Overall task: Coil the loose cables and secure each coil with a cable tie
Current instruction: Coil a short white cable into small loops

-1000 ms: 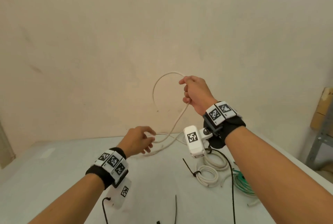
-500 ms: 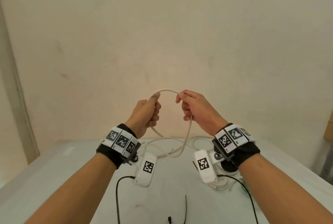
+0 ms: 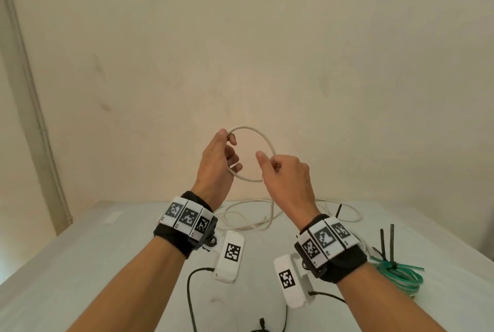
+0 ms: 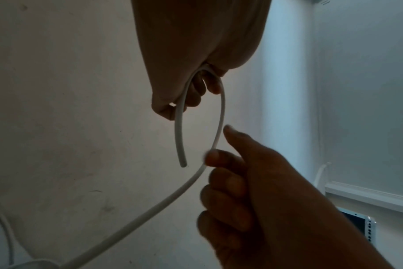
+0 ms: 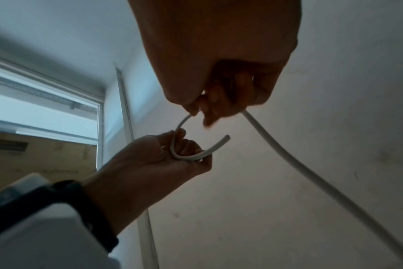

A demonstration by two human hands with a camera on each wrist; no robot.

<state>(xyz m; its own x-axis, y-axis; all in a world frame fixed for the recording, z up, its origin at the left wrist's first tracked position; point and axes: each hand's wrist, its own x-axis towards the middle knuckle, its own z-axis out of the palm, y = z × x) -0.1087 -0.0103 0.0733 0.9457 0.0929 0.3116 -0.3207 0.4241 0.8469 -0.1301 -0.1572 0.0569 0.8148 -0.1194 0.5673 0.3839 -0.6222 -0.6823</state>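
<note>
A white cable (image 3: 251,128) arcs in the air between both hands, above the white table (image 3: 80,264). My left hand (image 3: 219,160) grips it close to its cut end, which sticks out below towards the right hand. My right hand (image 3: 286,174) pinches the cable further along. From there it hangs down to loose loops (image 3: 240,220) on the table. In the left wrist view the cable (image 4: 222,109) bends out of the left hand (image 4: 196,54) to the right hand (image 4: 253,191). The right wrist view shows the cable (image 5: 288,156) running through the curled right hand (image 5: 219,63), with the left hand (image 5: 150,158) below.
A green coil (image 3: 395,275) bound with black cable ties lies at the table's right. One loose black tie (image 3: 339,211) lies at the back, another (image 3: 260,325) near the front edge. A plain wall stands close behind the table.
My left hand rose from the table and took the cable near its end. Since then the hands have drawn apart and the arc between them has widened.
</note>
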